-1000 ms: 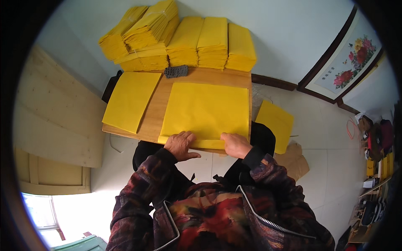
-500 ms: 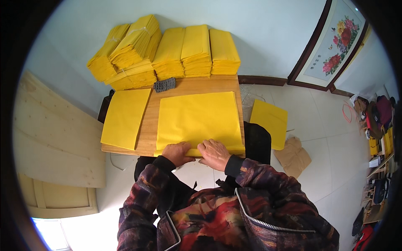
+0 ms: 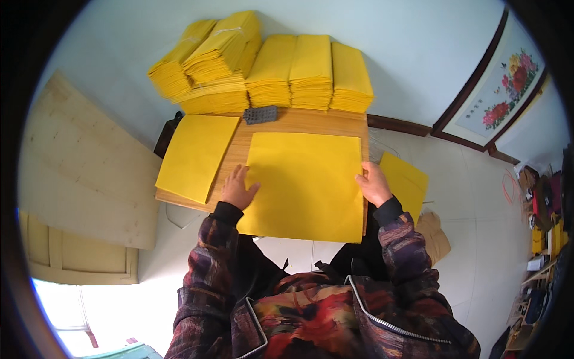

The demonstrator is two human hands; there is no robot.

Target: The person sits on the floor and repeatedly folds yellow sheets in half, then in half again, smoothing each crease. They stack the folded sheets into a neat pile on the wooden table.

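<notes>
Centrally, the wooden worktop (image 3: 329,121) supports the large yellow sheet (image 3: 305,185), its near portion overhanging the front edge, with the left hand (image 3: 236,191) alongside, fingers spread and released, and the right hand (image 3: 375,186) at the right edge, grip indeterminable.

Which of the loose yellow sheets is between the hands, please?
The middle sheet, overhanging the table; the left sheet lies beyond the left hand, the right sheet beyond the right hand.

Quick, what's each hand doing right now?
Left hand: open, at the left edge of the flat yellow rectangular paper-like sheet.
Right hand: partly curled at the sheet's right edge; can't tell whether it's gripping.
</notes>
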